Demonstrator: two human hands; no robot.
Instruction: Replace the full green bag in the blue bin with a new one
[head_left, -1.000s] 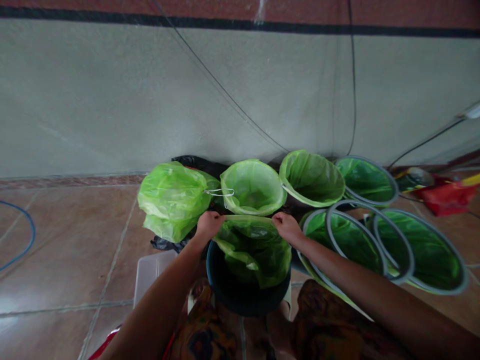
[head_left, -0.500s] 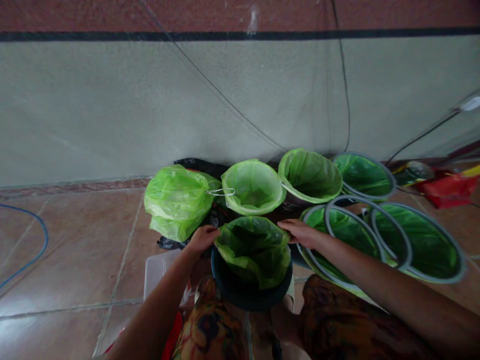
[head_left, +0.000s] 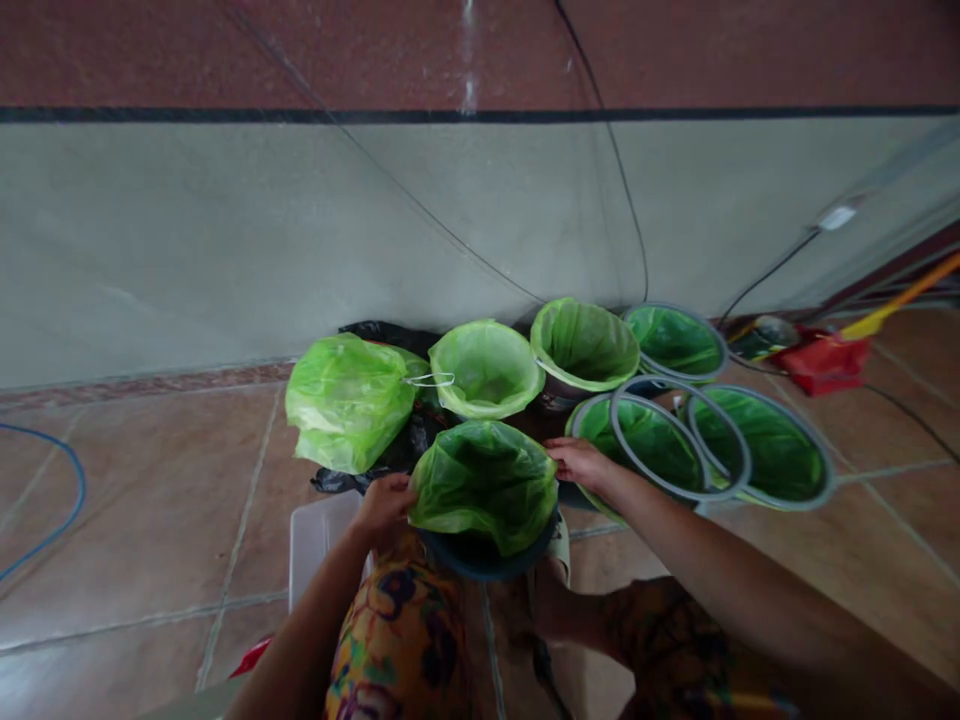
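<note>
Between my knees stands a dark blue bin (head_left: 487, 568), with a thin light-green plastic bag (head_left: 480, 515) spread in its mouth. My left hand (head_left: 386, 505) pinches the bag's left edge, fingers closed. On the opposite side, my right hand (head_left: 581, 462) has its fingers closed on the right edge. Toward me the bag's rim hangs loose inside the bin's front wall, leaving dark bin surface showing. The bag's lower part is hidden inside the bin.
By the wall are a bulging green bag (head_left: 349, 400) on black plastic and two bins with green liners (head_left: 486, 370) (head_left: 585, 345). Grey-ringed, green-lined bins (head_left: 675, 340) and a loose grey ring (head_left: 739, 440) are at right. A red dustpan (head_left: 825, 362) lies beyond; a blue hose (head_left: 81, 480) curves left.
The view has shifted, so the right-hand bins appear farther left and more floor shows there. Both hands still grip the bag, whose front edge now covers more of the bin's mouth.
</note>
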